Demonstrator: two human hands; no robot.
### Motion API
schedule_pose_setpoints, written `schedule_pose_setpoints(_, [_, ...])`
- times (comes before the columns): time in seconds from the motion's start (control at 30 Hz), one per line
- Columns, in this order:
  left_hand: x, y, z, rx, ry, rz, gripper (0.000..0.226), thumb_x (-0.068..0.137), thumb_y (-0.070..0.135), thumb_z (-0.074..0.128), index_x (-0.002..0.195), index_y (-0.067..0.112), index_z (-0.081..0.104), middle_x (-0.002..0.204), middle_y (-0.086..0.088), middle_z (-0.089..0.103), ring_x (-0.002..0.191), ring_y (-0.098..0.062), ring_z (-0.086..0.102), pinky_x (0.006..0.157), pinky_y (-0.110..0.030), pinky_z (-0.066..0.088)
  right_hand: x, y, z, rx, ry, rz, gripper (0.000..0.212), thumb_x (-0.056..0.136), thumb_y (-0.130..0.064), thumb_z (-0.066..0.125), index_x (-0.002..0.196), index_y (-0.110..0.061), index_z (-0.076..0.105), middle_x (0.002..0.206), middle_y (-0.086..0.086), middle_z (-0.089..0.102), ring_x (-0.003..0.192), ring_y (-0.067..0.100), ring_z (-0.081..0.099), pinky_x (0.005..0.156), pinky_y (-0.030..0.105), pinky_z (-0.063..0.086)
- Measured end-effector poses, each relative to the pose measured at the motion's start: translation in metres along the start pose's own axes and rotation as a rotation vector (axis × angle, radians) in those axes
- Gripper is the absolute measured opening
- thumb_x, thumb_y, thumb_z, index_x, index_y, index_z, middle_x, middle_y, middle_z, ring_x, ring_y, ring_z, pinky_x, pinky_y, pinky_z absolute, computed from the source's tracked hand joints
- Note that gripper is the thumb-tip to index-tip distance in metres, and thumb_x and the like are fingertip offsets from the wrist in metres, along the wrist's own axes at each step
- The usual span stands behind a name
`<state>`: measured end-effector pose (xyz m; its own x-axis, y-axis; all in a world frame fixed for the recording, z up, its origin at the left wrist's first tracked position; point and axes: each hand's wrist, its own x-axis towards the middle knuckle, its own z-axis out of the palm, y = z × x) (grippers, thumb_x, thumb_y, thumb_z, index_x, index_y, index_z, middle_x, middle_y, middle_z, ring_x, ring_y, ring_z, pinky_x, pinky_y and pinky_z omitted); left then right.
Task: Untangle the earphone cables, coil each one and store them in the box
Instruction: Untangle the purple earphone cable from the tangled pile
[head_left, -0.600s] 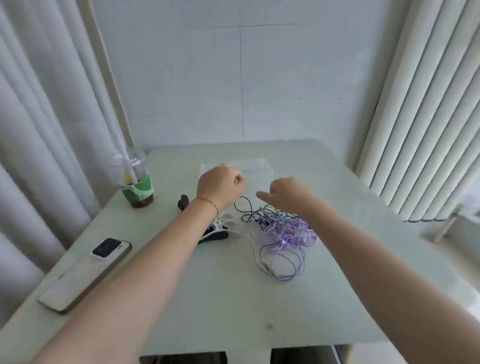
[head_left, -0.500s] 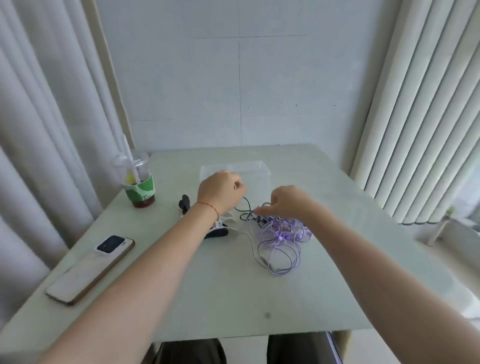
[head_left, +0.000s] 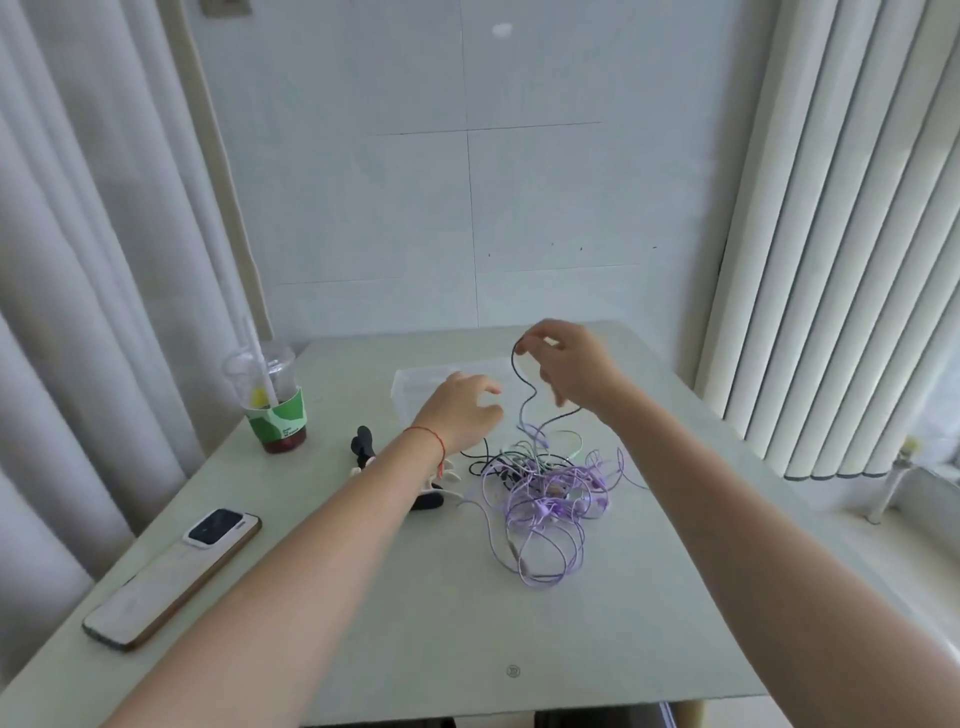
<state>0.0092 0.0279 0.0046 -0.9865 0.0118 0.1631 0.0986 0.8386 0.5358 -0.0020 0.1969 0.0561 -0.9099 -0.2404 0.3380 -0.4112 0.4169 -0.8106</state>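
I had the right hand (head_left: 574, 366) up above the tangle (head_left: 545, 499), fingers (head_left: 530, 340) pinched on a loop of black cable (head_left: 524, 387), and that strand ran down in a loose wave into the heap. The left hand (head_left: 462, 410) hovered just left of the tangle, fingers spread and relaxed, gripping nothing that I could make out.

The tangle itself sat on the tabletop (head_left: 363, 623), mostly purple cable with black and pale green strands knotted through its far side. The clear box (head_left: 415, 382) lay just beyond the tangle, partly behind the left hand; I couldn't tell whether it had a lid on.

My read on handling: these cables were feather-light, limp and thin, so they'd give no resistance until a knot snagged, and then a hard tug would only cinch it. The smooth sheath looked likely to slide through a loose pinch. I reckoned the best place to hold was near a free end or plug, feeding it back through the loops, with the left hand pressing the heap down so the whole lot didn't lift with it. The earbuds and thin joints struck me as the fragile bits, so I'd avoid yanking there.

To the left of the tangle lay some black-and-white clips (head_left: 431, 493), farther left a drink cup (head_left: 272, 405) and a phone (head_left: 171, 577).
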Motion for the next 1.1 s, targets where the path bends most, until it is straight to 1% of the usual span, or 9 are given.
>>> schedule_pose_setpoints(0.17, [0.018, -0.016, 0.007, 0.204, 0.134, -0.096, 0.058, 0.089, 0.018, 0.047, 0.146, 0.022, 0.035, 0.148, -0.005, 0.030, 0.122, -0.027, 0.050, 0.090, -0.036, 0.046, 0.016, 0.011, 0.005, -0.062, -0.040, 0.014, 0.020, 0.094, -0.022, 0.051, 0.086, -0.017, 0.069, 0.033, -0.016, 0.038, 0.038, 0.010, 0.029, 0.042, 0.021, 0.026])
schedule_pose_setpoints(0.23, [0.029, -0.025, 0.010, 0.258, 0.121, -0.118, 0.051, 0.092, 0.015, 0.045, 0.143, 0.018, 0.042, 0.148, -0.006, 0.036, 0.122, -0.028, 0.051, 0.090, -0.036, 0.044, 0.018, 0.018, 0.011, -0.062, -0.073, 0.029, 0.020, 0.093, -0.021, 0.052, 0.086, -0.017, 0.071, 0.032, -0.015, 0.037, 0.041, 0.014, 0.029, 0.042, 0.022, 0.026])
schedule_pose_setpoints(0.4, [0.047, -0.042, 0.017, 0.208, 0.236, -0.107, 0.030, 0.088, 0.003, 0.046, 0.094, 0.015, 0.074, 0.109, -0.006, 0.068, 0.096, -0.026, 0.062, 0.080, -0.032, 0.049, 0.029, 0.029, 0.023, -0.107, -0.112, 0.066, 0.021, 0.092, -0.021, 0.053, 0.086, -0.017, 0.073, 0.039, -0.016, 0.044, 0.049, 0.017, 0.034, 0.042, 0.021, 0.028])
schedule_pose_setpoints(0.5, [0.059, -0.055, 0.018, 0.204, 0.292, -0.080, 0.027, 0.080, 0.000, 0.047, 0.066, 0.019, 0.061, 0.083, -0.005, 0.062, 0.074, -0.025, 0.054, 0.065, -0.031, 0.046, 0.041, 0.031, 0.028, -0.085, -0.111, 0.099, 0.021, 0.092, -0.022, 0.054, 0.086, -0.017, 0.073, 0.036, -0.017, 0.043, 0.047, 0.017, 0.031, 0.041, 0.020, 0.027])
schedule_pose_setpoints(0.67, [0.068, -0.067, 0.020, 0.133, 0.308, -0.043, 0.025, 0.080, 0.005, 0.050, 0.059, 0.020, 0.052, 0.071, -0.003, 0.050, 0.068, -0.023, 0.043, 0.060, -0.030, 0.035, 0.052, 0.042, 0.037, 0.003, -0.158, 0.170, 0.020, 0.093, -0.022, 0.054, 0.086, -0.017, 0.073, 0.051, 0.000, 0.041, 0.039, 0.015, 0.024, 0.038, 0.017, 0.022])
schedule_pose_setpoints(0.8, [0.061, -0.049, 0.014, -0.246, 0.372, -0.027, 0.033, 0.092, 0.031, 0.054, 0.064, 0.017, 0.065, 0.072, 0.002, 0.061, 0.079, -0.019, 0.055, 0.065, -0.031, 0.039, 0.057, 0.051, 0.041, 0.021, -0.220, 0.162, 0.019, 0.095, -0.023, 0.055, 0.093, -0.016, 0.073, 0.053, 0.004, 0.041, 0.036, 0.015, 0.029, 0.038, 0.017, 0.025])
schedule_pose_setpoints(0.9, [0.058, -0.032, 0.007, -0.691, 0.088, -0.007, 0.032, 0.088, 0.053, 0.052, 0.092, 0.029, 0.073, 0.092, 0.010, 0.073, 0.093, -0.008, 0.065, 0.086, -0.026, 0.048, 0.065, 0.053, 0.043, 0.052, -0.178, 0.139, 0.019, 0.095, -0.022, 0.054, 0.089, -0.014, 0.070, 0.052, 0.004, 0.046, 0.035, 0.016, 0.033, 0.038, 0.019, 0.028])
schedule_pose_setpoints(1.0, [0.062, -0.033, 0.008, -0.790, -0.037, 0.003, 0.017, 0.091, 0.029, 0.065, 0.101, 0.015, 0.067, 0.065, -0.002, 0.068, 0.062, -0.019, 0.064, 0.081, -0.035, 0.052, 0.080, 0.057, 0.046, 0.127, -0.055, 0.149, 0.020, 0.096, -0.019, 0.048, 0.084, -0.011, 0.062, 0.053, 0.004, 0.049, 0.035, 0.016, 0.035, 0.039, 0.021, 0.028])
schedule_pose_setpoints(1.1, [0.061, -0.041, 0.004, -0.761, 0.010, -0.083, 0.007, 0.090, 0.014, 0.064, 0.087, 0.007, 0.066, 0.043, 0.006, 0.043, 0.039, -0.013, 0.042, 0.071, -0.039, 0.054, 0.088, 0.062, 0.042, 0.130, 0.155, 0.174, 0.023, 0.095, -0.021, 0.046, 0.076, -0.021, 0.057, 0.056, 0.002, 0.050, 0.037, 0.010, 0.037, 0.042, 0.020, 0.028])
